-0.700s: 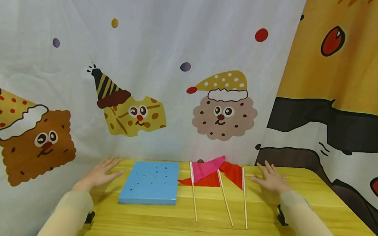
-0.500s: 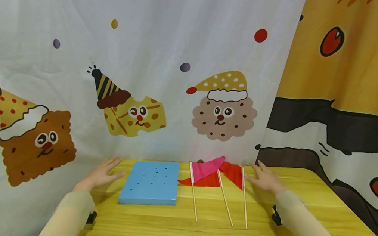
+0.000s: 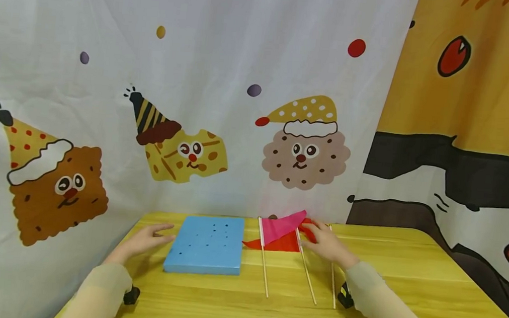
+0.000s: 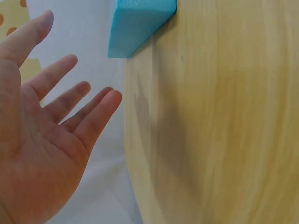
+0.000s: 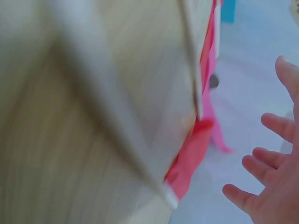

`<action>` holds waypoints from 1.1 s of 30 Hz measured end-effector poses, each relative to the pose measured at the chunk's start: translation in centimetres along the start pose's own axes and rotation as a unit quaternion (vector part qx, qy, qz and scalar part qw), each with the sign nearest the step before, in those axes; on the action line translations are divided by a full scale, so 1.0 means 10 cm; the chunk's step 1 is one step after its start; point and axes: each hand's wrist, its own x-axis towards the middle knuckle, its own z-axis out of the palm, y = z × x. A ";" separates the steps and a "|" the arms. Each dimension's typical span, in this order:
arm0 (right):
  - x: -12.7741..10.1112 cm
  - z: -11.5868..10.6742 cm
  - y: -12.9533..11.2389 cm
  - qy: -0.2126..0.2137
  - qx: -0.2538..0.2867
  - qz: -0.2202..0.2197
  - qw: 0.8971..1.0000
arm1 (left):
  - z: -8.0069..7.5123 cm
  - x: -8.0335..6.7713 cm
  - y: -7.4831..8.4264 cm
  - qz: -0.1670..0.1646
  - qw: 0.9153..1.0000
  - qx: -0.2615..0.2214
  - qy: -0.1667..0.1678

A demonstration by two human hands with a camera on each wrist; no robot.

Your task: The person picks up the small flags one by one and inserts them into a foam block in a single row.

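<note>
My left hand [image 3: 145, 240] hovers just left of a blue slab [image 3: 206, 245] dotted with small holes. In the left wrist view its fingers are loosely spread, apart from the slab [image 4: 142, 23]. My right hand [image 3: 329, 244] is over the rightmost of three small flags on thin sticks and partly hides it. Its fingers are extended, holding nothing in the right wrist view; the rightmost flag's red cloth [image 5: 191, 158] is apart from them. To the left lie a pink flag [image 3: 278, 227] and another red flag [image 3: 285, 243], overlapping, their sticks pointing toward me.
Everything lies on a yellow wood-grain table [image 3: 223, 308]. Behind it hangs a white curtain [image 3: 225, 75] printed with cartoon snacks. Black cameras [image 3: 346, 296] are strapped under both wrists.
My right hand has moved left, from beside the flags to over the rightmost one. My left hand has drawn slightly nearer the blue slab. The head view has shifted a little.
</note>
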 end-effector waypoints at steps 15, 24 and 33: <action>0.19 0.44 -0.40 0.016 0.154 0.039 0.987 | 0.30 -0.09 -0.15 -0.046 0.969 -0.243 -0.028; 0.22 0.57 -0.60 -0.012 0.227 0.039 0.973 | 0.33 -0.12 -0.19 -0.029 0.972 -0.235 -0.014; 0.22 0.78 -0.69 -0.038 0.332 0.170 0.927 | 0.32 -0.17 -0.17 -0.059 0.965 -0.251 -0.051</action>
